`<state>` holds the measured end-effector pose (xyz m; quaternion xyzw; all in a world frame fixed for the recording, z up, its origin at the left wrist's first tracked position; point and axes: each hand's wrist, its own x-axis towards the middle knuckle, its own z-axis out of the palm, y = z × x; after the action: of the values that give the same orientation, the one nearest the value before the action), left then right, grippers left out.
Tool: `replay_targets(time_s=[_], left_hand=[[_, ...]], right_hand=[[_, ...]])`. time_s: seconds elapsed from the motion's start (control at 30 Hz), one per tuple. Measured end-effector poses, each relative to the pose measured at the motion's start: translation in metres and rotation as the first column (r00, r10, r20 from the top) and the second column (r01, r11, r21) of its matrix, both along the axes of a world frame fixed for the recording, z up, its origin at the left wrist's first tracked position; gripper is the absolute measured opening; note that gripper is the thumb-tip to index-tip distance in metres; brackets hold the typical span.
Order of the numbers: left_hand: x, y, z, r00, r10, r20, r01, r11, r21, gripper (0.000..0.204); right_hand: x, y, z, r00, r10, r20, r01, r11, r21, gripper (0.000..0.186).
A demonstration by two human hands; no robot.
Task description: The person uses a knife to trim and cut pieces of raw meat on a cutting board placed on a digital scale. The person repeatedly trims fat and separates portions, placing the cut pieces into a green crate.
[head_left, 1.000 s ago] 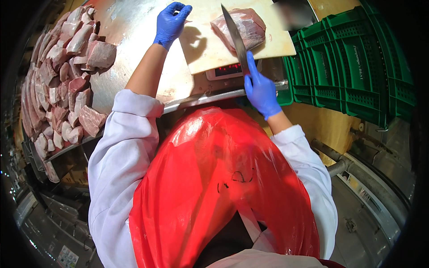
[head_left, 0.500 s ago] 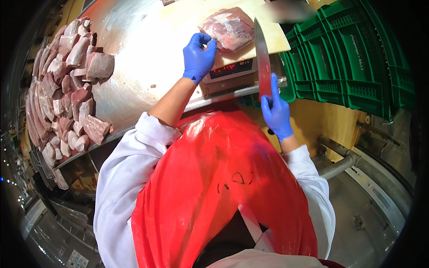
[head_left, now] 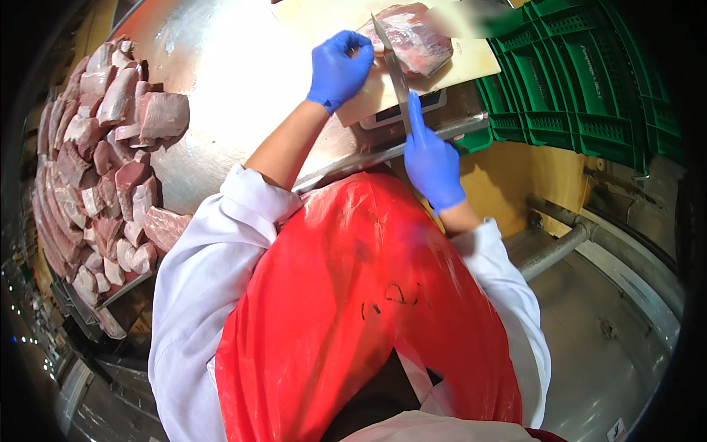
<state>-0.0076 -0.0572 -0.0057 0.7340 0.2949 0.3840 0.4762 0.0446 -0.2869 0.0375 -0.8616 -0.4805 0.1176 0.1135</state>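
The rounded block of raw meat (head_left: 428,50) lies on the pale cutting board (head_left: 468,65), toward its right corner and near the right end of the steel bench (head_left: 228,110). It looks dense and fairly heavy, soft enough to give under pressure, and its moist sheen suggests it would slide on the smooth board; a broad hold on its thick body would likely be surer than a pinch at the thin left edge. The left hand (head_left: 341,71), in a thin blue glove, has its fingertips drawn together at that edge, though whether they grip any flesh cannot be told. The right hand (head_left: 433,168) is closed around the knife, forefinger stretched along the long, stiff, tapering blade (head_left: 398,77), which passes over the meat's left side. A scale (head_left: 383,118) shows under the board's near edge. Along the bench's left edge lie smooth, pale-pink meat pieces (head_left: 103,166); beyond its right edge stand ribbed green plastic crates (head_left: 560,96).
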Motion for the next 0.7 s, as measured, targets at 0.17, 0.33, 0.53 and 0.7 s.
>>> replay_targets(time_s=[0.17, 0.33, 0.53, 0.7], left_hand=[[-0.007, 0.064, -0.017, 0.994, -0.024, 0.107, 0.044, 0.980, -0.193, 0.019], [-0.017, 0.073, 0.002, 0.997, -0.076, -0.009, 0.076, 0.996, -0.041, 0.015], [-0.015, 0.086, -0.004, 0.989, -0.147, 0.010, 0.146, 0.986, 0.082, 0.021], [-0.019, 0.097, -0.010, 0.991, -0.114, 0.072, 0.114, 0.993, 0.000, 0.015]], right_hand=[[-0.033, -0.056, 0.020, 0.998, -0.028, -0.060, 0.022, 0.995, -0.093, 0.080], [-0.038, -0.006, 0.038, 0.983, -0.130, -0.127, 0.156, 0.962, 0.224, 0.077], [0.018, 0.138, 0.021, 0.967, -0.196, 0.164, 0.142, 0.946, 0.291, 0.075], [-0.024, 0.108, 0.012, 0.969, -0.167, 0.182, 0.175, 0.984, -0.031, 0.082]])
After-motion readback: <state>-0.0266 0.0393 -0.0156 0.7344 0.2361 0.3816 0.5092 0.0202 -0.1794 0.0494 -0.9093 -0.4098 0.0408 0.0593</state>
